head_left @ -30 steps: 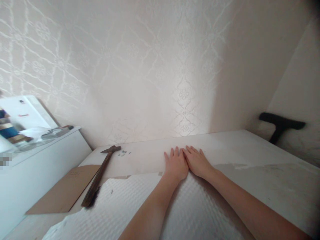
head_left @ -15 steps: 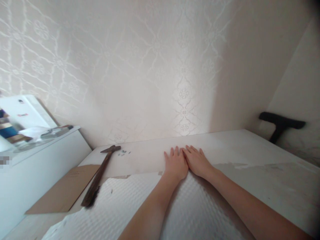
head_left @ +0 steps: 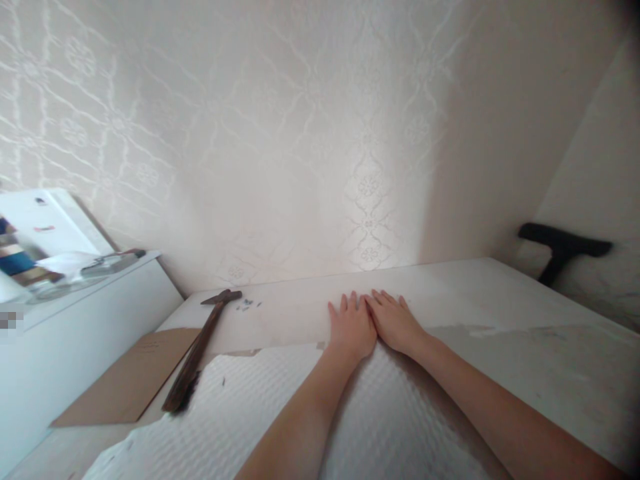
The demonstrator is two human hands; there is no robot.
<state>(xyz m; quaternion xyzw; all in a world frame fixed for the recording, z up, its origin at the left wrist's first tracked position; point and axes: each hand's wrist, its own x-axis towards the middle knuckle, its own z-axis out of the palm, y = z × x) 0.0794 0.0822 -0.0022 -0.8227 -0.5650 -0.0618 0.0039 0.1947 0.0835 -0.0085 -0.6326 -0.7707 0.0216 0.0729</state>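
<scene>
We rested our left grip [head_left: 353, 329] and right grip [head_left: 396, 323] spread flat and touching on the worktop [head_left: 450, 283], wooden-handled hammer [head_left: 201, 345] to their left, textured white sheet [head_left: 245, 393] nearer us.

White dimpled sheet [head_left: 255, 400], off-white tabletop [head_left: 295, 310], brown hammer [head_left: 199, 355], tan cardboard [head_left: 130, 377], beige wallpaper [head_left: 280, 167] with paler floral lattice

Tabletop [head_left: 460, 287] beyond the right hand [head_left: 396, 323] offers free passage; leftward, a hammer [head_left: 201, 343] obstructs.
</scene>
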